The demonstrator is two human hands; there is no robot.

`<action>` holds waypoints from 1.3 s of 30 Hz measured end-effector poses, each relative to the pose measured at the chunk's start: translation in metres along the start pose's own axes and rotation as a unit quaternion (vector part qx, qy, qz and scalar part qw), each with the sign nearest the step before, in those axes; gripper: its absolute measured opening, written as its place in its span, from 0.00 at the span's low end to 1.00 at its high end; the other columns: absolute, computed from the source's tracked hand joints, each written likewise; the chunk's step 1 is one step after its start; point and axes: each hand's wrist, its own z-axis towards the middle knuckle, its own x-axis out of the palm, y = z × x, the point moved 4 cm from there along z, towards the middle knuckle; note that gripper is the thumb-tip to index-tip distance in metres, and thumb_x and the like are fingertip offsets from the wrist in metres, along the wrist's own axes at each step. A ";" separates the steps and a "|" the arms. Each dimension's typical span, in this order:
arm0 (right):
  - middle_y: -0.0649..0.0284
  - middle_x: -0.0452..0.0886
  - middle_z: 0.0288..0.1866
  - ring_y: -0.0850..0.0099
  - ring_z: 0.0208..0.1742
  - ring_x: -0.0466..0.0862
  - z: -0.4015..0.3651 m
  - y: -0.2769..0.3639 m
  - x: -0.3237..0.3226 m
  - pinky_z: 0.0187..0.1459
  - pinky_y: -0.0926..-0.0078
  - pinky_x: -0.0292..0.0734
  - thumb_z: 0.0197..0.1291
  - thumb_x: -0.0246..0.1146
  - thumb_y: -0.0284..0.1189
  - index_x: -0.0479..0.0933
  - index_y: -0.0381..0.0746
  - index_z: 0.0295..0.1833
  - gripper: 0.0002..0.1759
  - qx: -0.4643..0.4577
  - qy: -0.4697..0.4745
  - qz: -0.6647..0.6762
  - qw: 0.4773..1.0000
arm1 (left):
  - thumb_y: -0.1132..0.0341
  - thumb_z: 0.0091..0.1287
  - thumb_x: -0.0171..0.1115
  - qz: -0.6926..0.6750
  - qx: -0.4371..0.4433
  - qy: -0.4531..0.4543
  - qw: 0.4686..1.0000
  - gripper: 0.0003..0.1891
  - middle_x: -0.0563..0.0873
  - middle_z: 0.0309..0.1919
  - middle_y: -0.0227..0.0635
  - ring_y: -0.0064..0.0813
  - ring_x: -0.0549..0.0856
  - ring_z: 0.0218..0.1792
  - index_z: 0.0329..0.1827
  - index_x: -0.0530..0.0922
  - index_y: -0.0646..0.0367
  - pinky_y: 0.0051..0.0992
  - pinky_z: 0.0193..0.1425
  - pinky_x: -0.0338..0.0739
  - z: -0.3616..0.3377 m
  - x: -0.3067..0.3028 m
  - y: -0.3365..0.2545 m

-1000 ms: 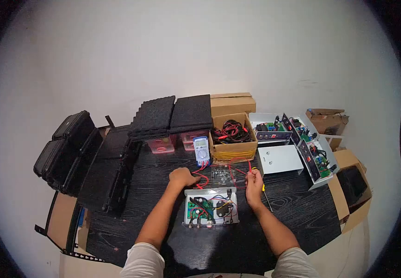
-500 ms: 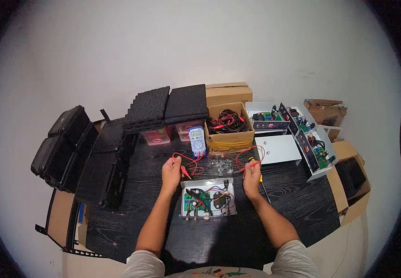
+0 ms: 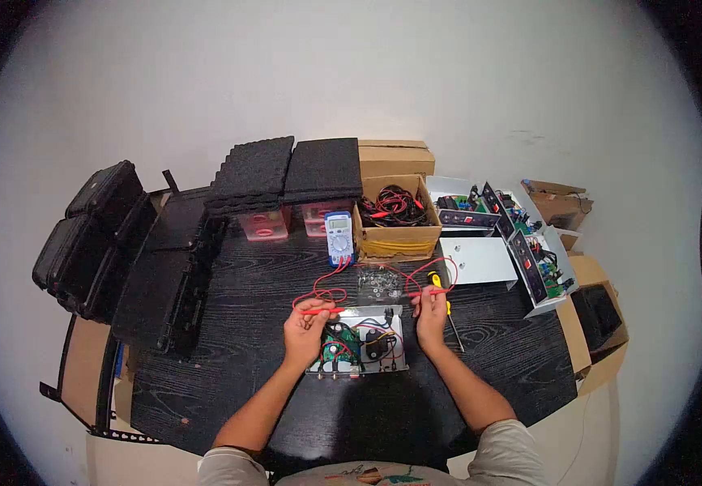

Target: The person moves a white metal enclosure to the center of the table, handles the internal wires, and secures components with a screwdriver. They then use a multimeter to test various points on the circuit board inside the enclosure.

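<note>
My left hand [image 3: 307, 330] is closed on a red test probe [image 3: 323, 310], pointing right over the upper left of an open white metal case [image 3: 398, 363]. Inside that case are a green circuit board [image 3: 339, 344], a black component [image 3: 377, 345] and coloured wires. A second red test probe [image 3: 432, 292] is pinched in my right hand [image 3: 429, 320], to the right of the case and apart from it. Red leads run from the probes toward a blue-and-white multimeter [image 3: 339, 235] standing behind. Just beyond my right hand lies a screwdriver with a yellow handle [image 3: 434, 279].
Behind the case sits a clear tray of small hardware [image 3: 379, 283]. A cardboard box of cables [image 3: 398, 243] stands beyond it. White panel [image 3: 476, 261] and several open cases [image 3: 541, 279] are at right. Black foam sheets [image 3: 322, 170] and black hard cases [image 3: 152, 300] are at left.
My left hand has turned its probe from pointing down to nearly level and moved over the case's left edge. My right hand has shifted slightly left and its probe lies flatter.
</note>
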 end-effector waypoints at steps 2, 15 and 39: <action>0.69 0.79 0.32 0.83 0.27 0.73 -0.015 0.004 0.000 0.30 0.81 0.70 0.85 0.56 0.34 0.73 0.40 0.54 0.08 0.020 0.000 0.015 1.000 | 0.79 0.79 0.60 0.043 0.011 0.009 0.999 0.11 0.91 0.53 0.46 0.32 0.92 0.54 0.61 0.76 0.65 0.29 0.61 0.86 -0.003 -0.005 0.004; 0.60 0.88 0.45 0.63 0.43 0.89 -0.038 0.074 0.032 0.48 0.67 0.82 0.68 0.70 0.23 0.82 0.37 0.46 0.04 -0.292 0.128 -0.218 0.922 | 0.71 0.85 0.53 0.052 0.059 -0.074 0.994 0.04 0.91 0.50 0.47 0.33 0.91 0.48 0.56 0.71 0.60 0.34 0.58 0.86 -0.004 -0.034 0.009; 0.70 0.90 0.47 0.66 0.60 0.85 -0.039 0.064 0.075 0.74 0.45 0.56 0.61 0.77 0.31 0.87 0.48 0.43 0.07 -0.299 0.295 -0.301 0.856 | 0.74 0.84 0.52 0.177 0.107 -0.005 0.978 0.02 0.89 0.41 0.42 0.27 0.88 0.42 0.52 0.70 0.63 0.30 0.51 0.84 -0.020 -0.039 0.009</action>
